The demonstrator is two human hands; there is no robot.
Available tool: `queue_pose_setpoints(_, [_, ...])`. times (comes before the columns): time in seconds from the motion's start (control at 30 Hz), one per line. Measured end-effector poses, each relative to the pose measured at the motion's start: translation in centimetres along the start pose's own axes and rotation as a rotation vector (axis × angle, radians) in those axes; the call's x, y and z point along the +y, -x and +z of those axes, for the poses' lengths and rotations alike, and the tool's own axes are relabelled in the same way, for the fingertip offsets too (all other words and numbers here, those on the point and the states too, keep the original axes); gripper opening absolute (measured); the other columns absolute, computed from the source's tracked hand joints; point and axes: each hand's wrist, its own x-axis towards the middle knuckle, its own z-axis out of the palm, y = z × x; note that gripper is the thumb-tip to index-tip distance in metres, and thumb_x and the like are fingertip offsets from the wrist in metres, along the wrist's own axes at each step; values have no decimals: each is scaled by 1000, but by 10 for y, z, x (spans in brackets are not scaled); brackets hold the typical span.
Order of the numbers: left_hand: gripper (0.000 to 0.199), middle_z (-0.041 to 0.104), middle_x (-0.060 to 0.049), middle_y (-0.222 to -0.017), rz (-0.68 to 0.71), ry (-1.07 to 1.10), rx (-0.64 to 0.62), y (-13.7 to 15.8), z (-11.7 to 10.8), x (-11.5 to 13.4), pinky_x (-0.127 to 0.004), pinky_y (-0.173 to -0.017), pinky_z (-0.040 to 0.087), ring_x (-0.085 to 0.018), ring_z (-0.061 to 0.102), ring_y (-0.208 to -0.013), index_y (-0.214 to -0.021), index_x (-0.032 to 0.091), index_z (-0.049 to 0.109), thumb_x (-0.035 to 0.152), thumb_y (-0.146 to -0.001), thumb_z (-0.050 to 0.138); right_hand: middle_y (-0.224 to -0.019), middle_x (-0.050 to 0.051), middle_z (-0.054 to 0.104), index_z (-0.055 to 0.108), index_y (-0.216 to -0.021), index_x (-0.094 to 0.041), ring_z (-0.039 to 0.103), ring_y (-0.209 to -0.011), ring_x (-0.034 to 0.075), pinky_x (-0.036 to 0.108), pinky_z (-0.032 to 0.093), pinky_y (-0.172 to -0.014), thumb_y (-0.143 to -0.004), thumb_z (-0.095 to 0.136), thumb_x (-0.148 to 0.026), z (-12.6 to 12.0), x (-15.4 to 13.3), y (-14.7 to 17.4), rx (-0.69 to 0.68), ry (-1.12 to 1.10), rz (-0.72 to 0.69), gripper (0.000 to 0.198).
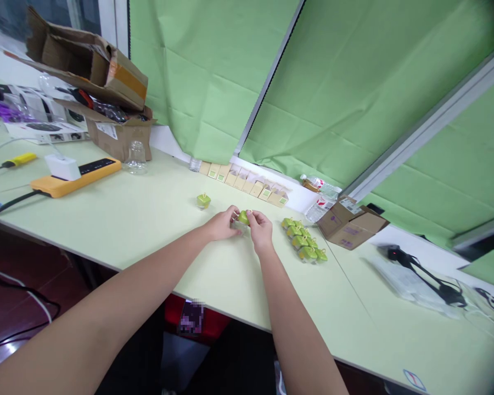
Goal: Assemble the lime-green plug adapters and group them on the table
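Between my two hands, just over the pale table (164, 211), is a small clear container with a green lid (243, 218). My left hand (223, 224) is closed around the container's clear side. The fingers of my right hand (259, 229) pinch the green lid from the right; whether the lid sits fully down I cannot tell. Another green-lidded container (203, 201) stands by itself to the left of my hands. On the right, several matching green-lidded containers (304, 241) stand close together in rows.
Small tan boxes (247, 182) line the wall at the back. An orange power strip (86, 175), a clear jar (136, 159) and cardboard boxes (119, 137) occupy the left. Plastic bottles (319, 207), a carton (348, 224) and a black device with cables (428, 277) lie on the right.
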Motion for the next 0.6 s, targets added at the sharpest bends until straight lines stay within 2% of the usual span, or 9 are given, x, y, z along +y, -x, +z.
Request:
queue_pose_setpoints(0.2, [61,67,-4,-96,-26,85,-6,-1,-1,0,-26,-72,47,-17,62,-81,-114,26,53,31,-61,82,-86,2,71,70,-84,-21,63,-83,19,31,48,-83,-76,65,-55,-4,10,1,-154,188,-49,36])
queue_pose_setpoints(0.33, [63,68,-5,-103,-27,66,-8,0,0,-2,-28,-80,49,-19,65,-89,-118,26,52,30,-63,81,-89,3,72,69,-84,-22,63,-86,19,31,48,-83,-75,66,-55,-3,13,1,-206,224,-24,35])
queue_pose_setpoints(0.43, [58,65,-9,-116,13,45,17,2,0,0,-31,-84,50,-21,63,-101,-120,25,51,29,-68,77,-92,3,71,66,-85,-23,63,-86,19,30,48,-78,-78,63,-54,1,10,2,-207,246,-14,32])
queue_pose_setpoints(0.5, [49,62,-10,-120,56,-1,82,3,-3,5,-32,-87,49,-22,61,-107,-119,24,51,27,-74,70,-90,3,70,63,-84,-24,63,-82,19,29,47,-73,-82,59,-51,0,3,6,-186,352,-41,28])
queue_pose_setpoints(0.6, [33,61,-10,-119,126,-188,282,3,-16,16,-38,-101,43,-23,56,-116,-114,23,53,19,-81,57,-81,3,68,60,-83,-24,60,-74,19,29,42,-68,-88,52,-41,-18,-11,17,-131,706,-150,19])
